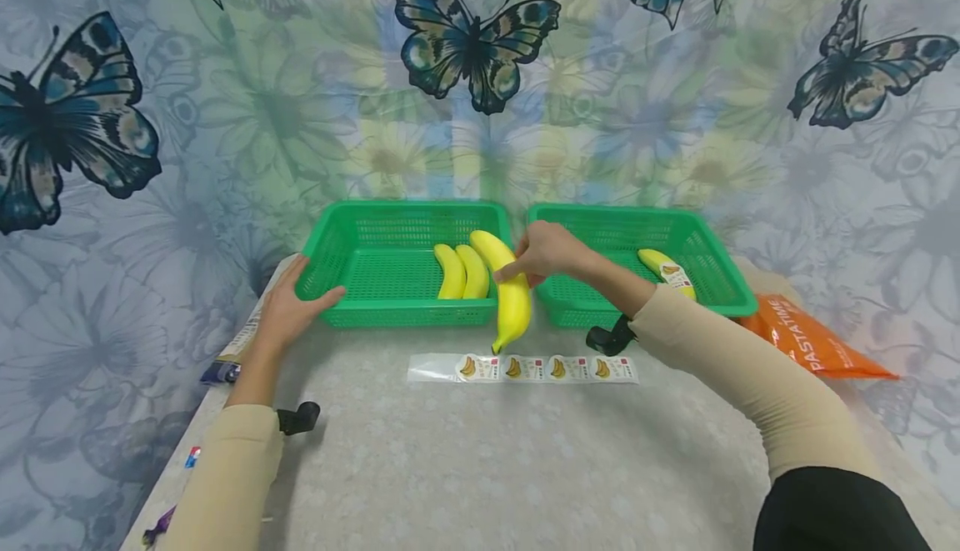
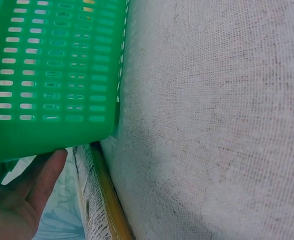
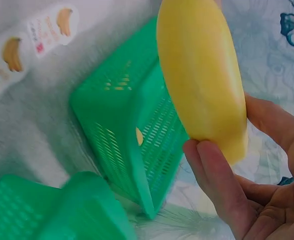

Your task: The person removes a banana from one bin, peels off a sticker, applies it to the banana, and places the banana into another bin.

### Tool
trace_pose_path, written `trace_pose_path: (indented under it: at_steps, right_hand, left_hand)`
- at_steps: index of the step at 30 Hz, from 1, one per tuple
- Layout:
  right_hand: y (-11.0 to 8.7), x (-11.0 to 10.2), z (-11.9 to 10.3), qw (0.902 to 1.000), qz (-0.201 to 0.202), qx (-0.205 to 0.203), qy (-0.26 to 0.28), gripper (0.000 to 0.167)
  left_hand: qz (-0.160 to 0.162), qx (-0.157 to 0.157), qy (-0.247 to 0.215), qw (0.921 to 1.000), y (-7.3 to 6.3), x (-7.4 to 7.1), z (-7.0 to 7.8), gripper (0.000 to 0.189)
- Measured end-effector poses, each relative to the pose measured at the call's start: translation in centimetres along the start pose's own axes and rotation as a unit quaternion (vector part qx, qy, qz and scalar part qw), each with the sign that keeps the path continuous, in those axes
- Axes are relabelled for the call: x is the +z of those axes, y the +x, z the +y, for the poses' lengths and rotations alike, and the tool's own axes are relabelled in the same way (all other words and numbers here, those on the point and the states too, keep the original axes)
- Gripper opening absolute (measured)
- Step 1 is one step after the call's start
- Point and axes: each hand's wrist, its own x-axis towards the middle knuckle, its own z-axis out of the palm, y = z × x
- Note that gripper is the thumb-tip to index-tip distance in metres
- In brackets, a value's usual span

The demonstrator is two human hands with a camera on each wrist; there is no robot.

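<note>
Yellow banana (image 1: pixel 514 309) pinched between thumb and fingers of the right hand (image 1: pixel 553 251): through my cameras I see it beside the right end of the left green basket (image 1: pixel 408 315). The left hand (image 1: pixel 288 305), thumb and fingers spread, touches that basket's left end. Two smaller bananas (image 1: pixel 450 272) lie inside; a label strip (image 1: pixel 522 368) lies on the tabletop (image 1: pixel 480 459).

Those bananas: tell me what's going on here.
A person's right hand holds up a banana. The left hand touches the corner of the left basket. Two more bananas lie in that basket, and a stickered banana lies in the right basket. A strip of stickers lies on the table before the baskets.
</note>
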Motion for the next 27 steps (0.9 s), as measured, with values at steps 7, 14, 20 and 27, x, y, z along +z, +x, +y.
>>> trace_pose_path:
  at_steps: [7,14,20,27]
  right_hand:
    - [-3.4,2.9,2.2,0.9988,0.006,0.009,0.048,0.054]
    - [-5.8,7.8,4.9,0.9955,0.019,0.017,0.091,0.053]
    - [-7.4,11.9,7.1,0.9909,0.049,0.031,0.122,0.051]
    - [-8.9,14.2,8.5,0.9889,0.070,0.033,0.127,0.047]
  left_hand:
    - [-0.005,0.002,-0.006,1.0000,0.2,0.0,0.1,0.101]
    - [-0.002,0.000,0.004,1.0000,0.0,0.2,0.1,0.101]
    - [-0.003,0.002,0.000,1.0000,-0.1,0.3,0.4,0.101]
    - [-0.006,-0.001,0.006,1.0000,0.0,0.2,0.2,0.101]
